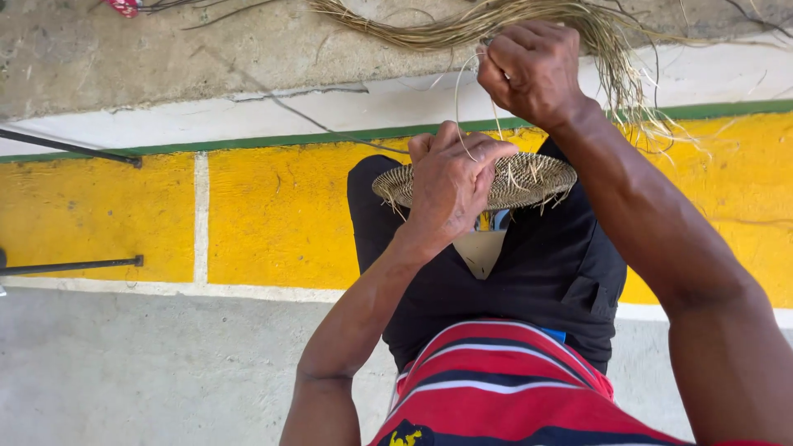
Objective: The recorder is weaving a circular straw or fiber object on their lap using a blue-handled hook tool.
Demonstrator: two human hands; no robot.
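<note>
A round flat woven disc (529,180) of pale straw rests over my lap, seen almost edge-on, with loose strand ends sticking out of it. My left hand (450,183) grips its near edge, fingers curled over the rim. My right hand (533,70) is raised above the disc, closed on a thin pale straw strand (459,107) that loops down to the disc. A bundle of loose dry straw (496,21) lies on the ground just beyond my right hand.
I sit in black shorts (537,272) and a red striped shirt (504,388). A yellow painted curb (273,219) with a green stripe runs across. Dark metal rods (70,266) stick in from the left. Grey concrete floor (149,363) lies below.
</note>
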